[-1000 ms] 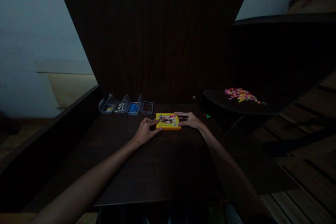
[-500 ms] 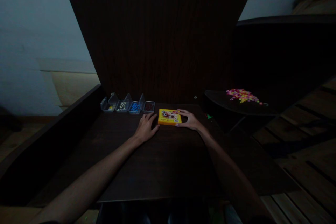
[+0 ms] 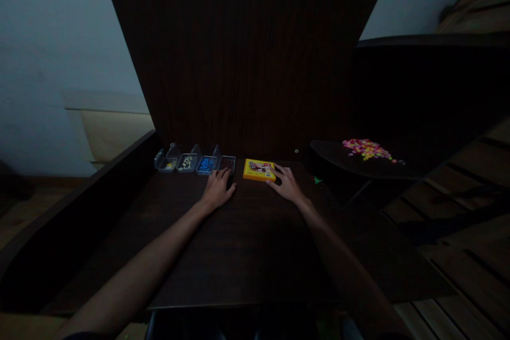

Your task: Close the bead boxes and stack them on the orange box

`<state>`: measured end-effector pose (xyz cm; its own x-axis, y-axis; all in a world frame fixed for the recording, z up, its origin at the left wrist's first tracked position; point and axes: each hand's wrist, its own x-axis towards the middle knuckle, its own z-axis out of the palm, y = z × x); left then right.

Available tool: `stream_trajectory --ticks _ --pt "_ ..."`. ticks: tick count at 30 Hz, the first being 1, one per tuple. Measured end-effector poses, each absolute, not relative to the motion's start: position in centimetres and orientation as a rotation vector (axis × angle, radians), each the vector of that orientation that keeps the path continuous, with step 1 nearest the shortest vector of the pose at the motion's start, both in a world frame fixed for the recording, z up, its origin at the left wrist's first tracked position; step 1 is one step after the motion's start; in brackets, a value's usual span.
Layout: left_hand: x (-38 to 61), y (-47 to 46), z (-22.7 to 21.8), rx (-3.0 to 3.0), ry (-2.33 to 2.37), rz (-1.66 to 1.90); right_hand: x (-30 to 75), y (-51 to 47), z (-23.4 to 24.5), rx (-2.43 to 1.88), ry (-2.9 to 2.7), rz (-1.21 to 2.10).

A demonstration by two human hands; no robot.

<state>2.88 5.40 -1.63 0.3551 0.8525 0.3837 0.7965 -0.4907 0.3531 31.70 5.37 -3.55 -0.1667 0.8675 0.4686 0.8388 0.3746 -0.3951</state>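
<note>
A yellow box point(image 3: 258, 171) with printed pictures on its top lies flat on the dark wooden desk. My right hand point(image 3: 287, 185) is at its right end, fingers spread and touching that edge, thumb close to the front corner. My left hand point(image 3: 217, 189) rests on the desk with fingers apart, its fingertips at the front of the clear cases. In the case of blue pieces point(image 3: 206, 164) the lid stands up. Beside it, a case of dark pieces point(image 3: 228, 163) is partly covered by my left fingers.
Further left stand a lidded case of cream pieces point(image 3: 186, 162) and one with a few yellow and white pieces point(image 3: 169, 164). A pile of pink, red and yellow beads point(image 3: 366, 149) lies on the side shelf point(image 3: 330, 156). A green scrap point(image 3: 317, 180) is by the shelf's base.
The yellow box has moved back, away from me, and turned slightly. My right hand has loosened around its end. My left hand has shifted left, toward the clear cases.
</note>
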Motion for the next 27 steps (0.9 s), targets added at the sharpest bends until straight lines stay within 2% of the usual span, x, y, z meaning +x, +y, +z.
stream_trajectory --ticks 17,27 --pt "2.6 4.7 -1.3 2.536 1.632 0.803 31.3 4.9 -2.4 -1.854 -2.021 -0.162" --pt "1.5 4.9 -2.1 2.562 1.393 0.979 32.8 4.4 -2.0 -2.092 -1.933 -0.152"
